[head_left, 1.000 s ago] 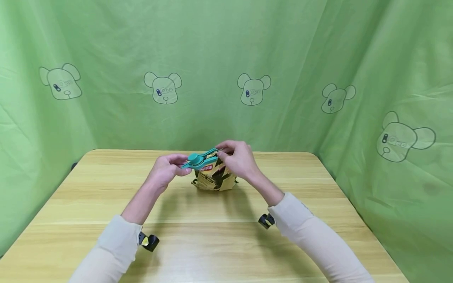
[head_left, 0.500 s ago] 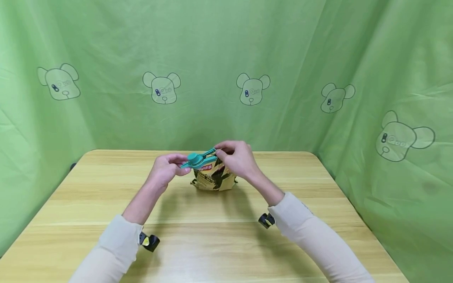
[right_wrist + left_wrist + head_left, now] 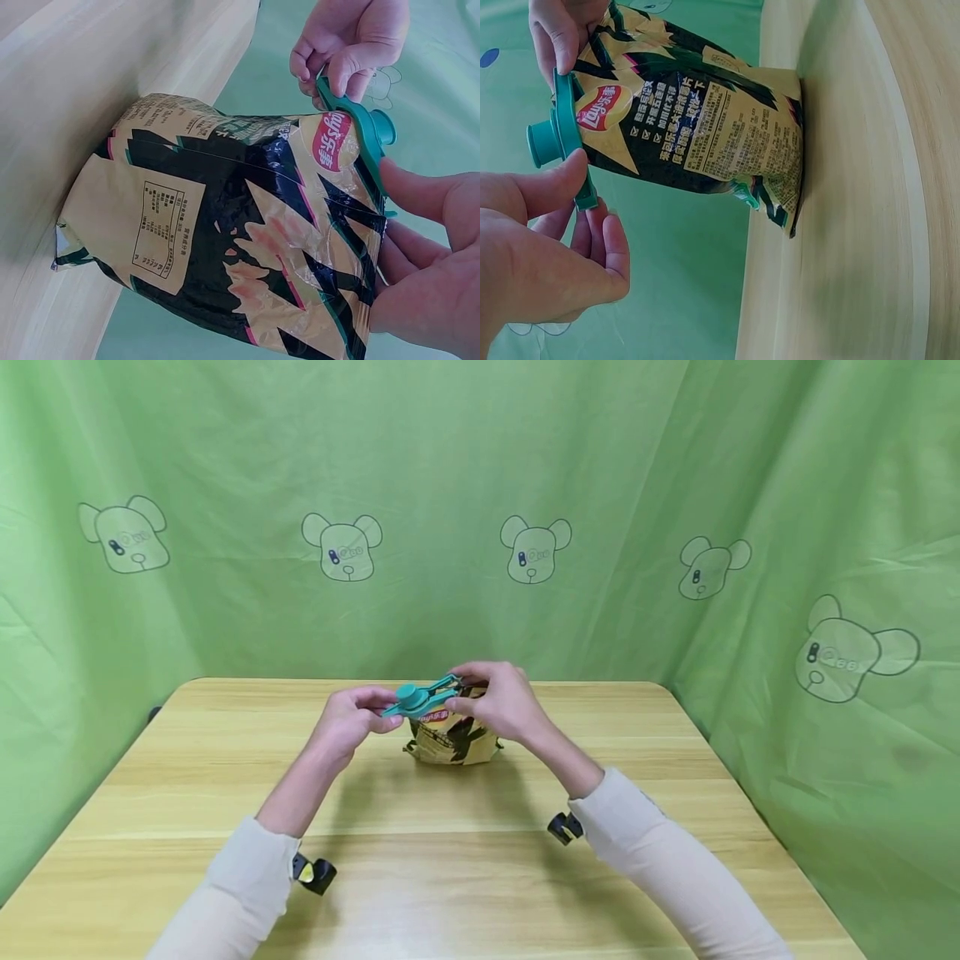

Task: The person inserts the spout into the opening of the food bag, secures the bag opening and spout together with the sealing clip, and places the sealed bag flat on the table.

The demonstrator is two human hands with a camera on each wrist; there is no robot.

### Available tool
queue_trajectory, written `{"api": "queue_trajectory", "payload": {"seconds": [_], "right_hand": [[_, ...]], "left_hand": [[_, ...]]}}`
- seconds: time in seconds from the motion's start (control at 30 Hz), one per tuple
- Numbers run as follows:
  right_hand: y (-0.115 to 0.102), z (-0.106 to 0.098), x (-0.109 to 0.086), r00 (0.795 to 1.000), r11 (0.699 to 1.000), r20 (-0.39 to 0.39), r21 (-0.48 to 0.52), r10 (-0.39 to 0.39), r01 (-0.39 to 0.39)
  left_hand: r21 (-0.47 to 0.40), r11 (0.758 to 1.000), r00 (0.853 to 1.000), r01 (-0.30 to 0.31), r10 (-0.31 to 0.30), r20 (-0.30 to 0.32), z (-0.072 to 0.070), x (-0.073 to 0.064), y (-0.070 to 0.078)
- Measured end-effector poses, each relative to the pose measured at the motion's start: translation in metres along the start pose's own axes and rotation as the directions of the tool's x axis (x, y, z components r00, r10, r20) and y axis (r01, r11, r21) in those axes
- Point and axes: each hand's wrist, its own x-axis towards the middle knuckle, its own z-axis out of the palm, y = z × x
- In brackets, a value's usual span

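A yellow-and-black Lay's chip bag (image 3: 457,747) stands upright near the table's far edge. Across its top lies a teal bag clip (image 3: 427,702) with a round spout cap (image 3: 543,142); in the head view its two arms spread toward the right. My left hand (image 3: 348,720) pinches the narrow end of the clip between thumb and fingers. At the other end, my right hand (image 3: 506,700) has its thumb (image 3: 416,187) against the clip's near arm and its fingers behind the bag's top. The far arm is partly hidden by the right hand.
The wooden table (image 3: 450,877) spreads toward me from the bag. Behind and beside it hangs a green curtain (image 3: 450,460) printed with bear heads. Small black cameras (image 3: 318,875) sit at both wrists.
My right thumb has shifted left and down, from the bag's top onto the clip's near arm. The left hand, clip and bag have hardly moved.
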Motion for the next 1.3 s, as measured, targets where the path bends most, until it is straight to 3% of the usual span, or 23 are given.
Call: {"api": "queue_trajectory", "payload": {"seconds": [0.43,0.93,1.1,1.3], "right_hand": [[0.0,0.004,0.0,0.997,0.999,-0.056,-0.006,-0.045,0.044],[-0.002,0.016,-0.001,0.987,0.996,-0.138,0.014,-0.086,0.089],[-0.001,0.02,-0.001,0.979,0.993,-0.172,0.014,-0.114,0.118],[0.0,0.021,0.0,0.975,0.992,-0.186,0.014,-0.12,0.125]], "left_hand": [[0.002,1.0,1.0,-0.003,0.003,0.017,-0.002,0.002,-0.002],[-0.001,0.999,0.999,0.032,-0.032,-0.022,0.001,0.001,-0.003],[0.088,0.996,1.0,-0.009,0.011,-0.015,0.001,0.0,0.001],[0.221,0.971,0.995,-0.095,0.092,0.027,0.005,-0.004,0.015]]}}
